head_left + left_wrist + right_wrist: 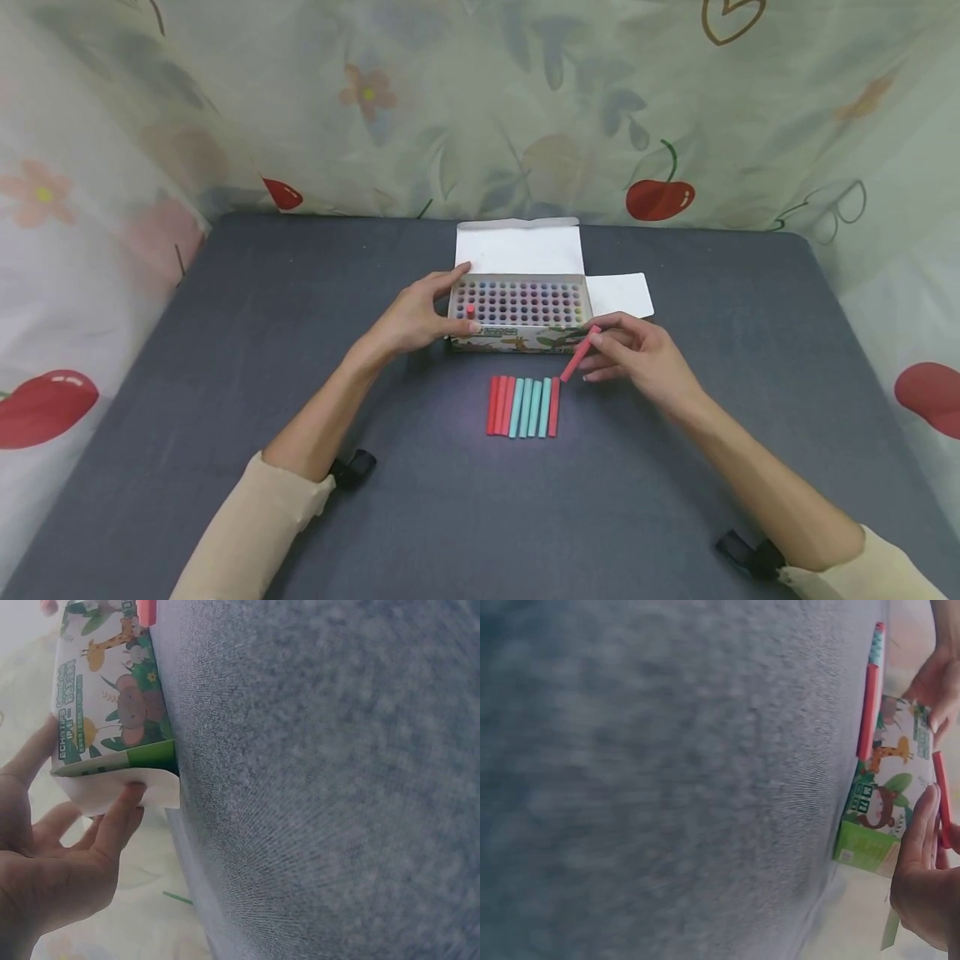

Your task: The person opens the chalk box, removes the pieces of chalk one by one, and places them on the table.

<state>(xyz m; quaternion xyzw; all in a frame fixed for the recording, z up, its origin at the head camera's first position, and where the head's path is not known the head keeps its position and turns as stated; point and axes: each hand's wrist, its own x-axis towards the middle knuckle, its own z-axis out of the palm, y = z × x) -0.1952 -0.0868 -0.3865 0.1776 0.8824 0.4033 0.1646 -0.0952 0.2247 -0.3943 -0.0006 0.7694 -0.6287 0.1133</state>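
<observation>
An open cardboard chalk box (517, 337) with an animal print stands at the table's middle, its tray full of round holes. My left hand (420, 312) grips the box's left end, thumb at the front rim and a finger at the back corner; in the left wrist view other fingers touch the white side flap (112, 791). One red chalk (470, 311) sticks up from the tray near my left thumb. By the box's front right corner, my right hand (637, 354) pinches a red chalk stick (581, 354), held tilted. Just in front lies a row of red and teal chalks (525, 408).
The box's white lid (519, 248) stands raised at the back, and a white flap (621, 295) juts out on the right. Dark grey cloth covers the table (480, 517). A patterned curtain (480, 108) hangs behind and at both sides.
</observation>
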